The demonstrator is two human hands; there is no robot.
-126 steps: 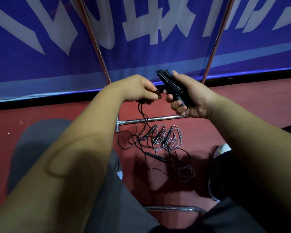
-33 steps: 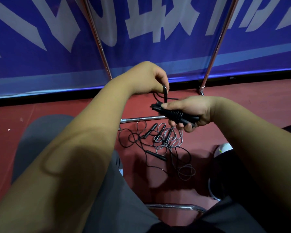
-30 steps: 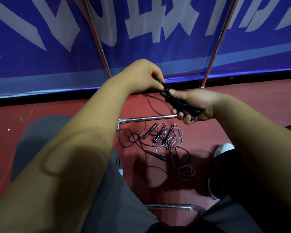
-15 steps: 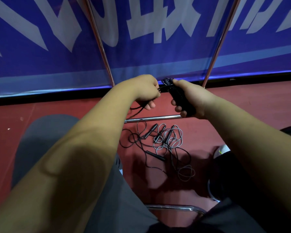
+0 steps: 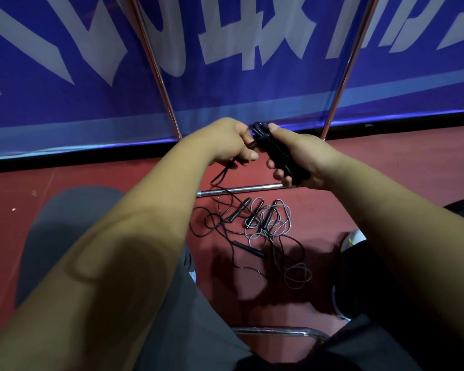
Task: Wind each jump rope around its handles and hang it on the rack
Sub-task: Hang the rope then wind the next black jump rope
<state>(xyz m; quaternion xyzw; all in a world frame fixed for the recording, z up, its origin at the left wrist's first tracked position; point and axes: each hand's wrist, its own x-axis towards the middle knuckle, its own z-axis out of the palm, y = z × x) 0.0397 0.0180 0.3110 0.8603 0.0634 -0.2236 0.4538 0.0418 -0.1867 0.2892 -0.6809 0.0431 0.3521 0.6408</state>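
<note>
Right hand (image 5: 303, 159) holds the paired handles (image 5: 275, 149) of a black jump rope up in the air over the floor (image 5: 399, 167), w/ cord already coiled round their middle. Its fingers (image 5: 279, 174) curl under the bundle and the thumb lies along the top, so it's clamped on the handles. Long axis runs diag.: far end points up-left toward the blue banner (image 5: 225, 84), near end goes down-right into the palm. Tilted, neither level nor upright.

Left hand (image 5: 225, 141) sits just beside the far end, fingers pinched together on the free cord (image 5: 224, 170). The cord drops from that hand in a slack double strand to the floor.

Below the hands is a pile of loose ropes (image 5: 255, 231), black & grey cords tangled, w/ approx. 4 black handles in it. Three of them point away toward the rack's base bar (image 5: 241, 189), and the pile lies just this side of that bar. Two slanted metal poles (image 5: 156, 68) rise either side of the hands, in front of the banner.

Open red floor shows L & R of the hands. Nearer in, the pile is hemmed by grey trousers (image 5: 65, 223) on the L, a white shoe (image 5: 355, 236) on the R, and a chrome chair rail (image 5: 279, 332) at the near edge.
</note>
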